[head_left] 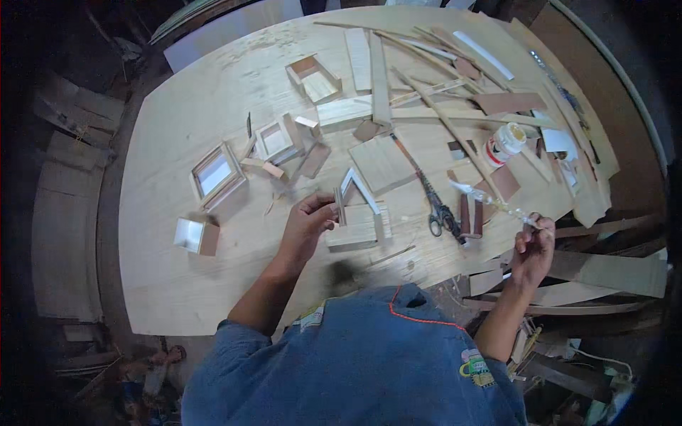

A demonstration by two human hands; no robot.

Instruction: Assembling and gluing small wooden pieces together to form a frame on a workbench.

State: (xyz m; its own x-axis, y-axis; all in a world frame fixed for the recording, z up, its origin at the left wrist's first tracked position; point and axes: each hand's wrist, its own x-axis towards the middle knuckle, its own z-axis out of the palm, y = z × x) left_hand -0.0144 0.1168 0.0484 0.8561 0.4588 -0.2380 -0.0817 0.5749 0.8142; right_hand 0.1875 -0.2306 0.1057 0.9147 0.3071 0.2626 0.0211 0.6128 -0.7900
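My left hand (312, 219) pinches a short, thin wooden strip (339, 207) upright above the near middle of the table. Just beyond it, a white V-shaped corner piece (361, 189) rests against a pale wooden block (353, 237). At the right, my right hand (534, 248) is closed around the near end of a slim whitish stick (497, 202) that looks coated in something glossy. Its far tip points left, over the tabletop. Beyond the stick, an open white jar (505, 145) with pale paste at its mouth stands among wood scraps. Black-handled scissors (443, 219) lie beside a dark brown block (471, 216).
Small wooden boxes and frames (217, 176) stand at the left and centre, with an open box (313, 78) farther back. Long wooden strips (440, 113) and offcuts crowd the far right. A square board (384, 165) lies mid-table. Planks (604, 271) are piled below the right edge.
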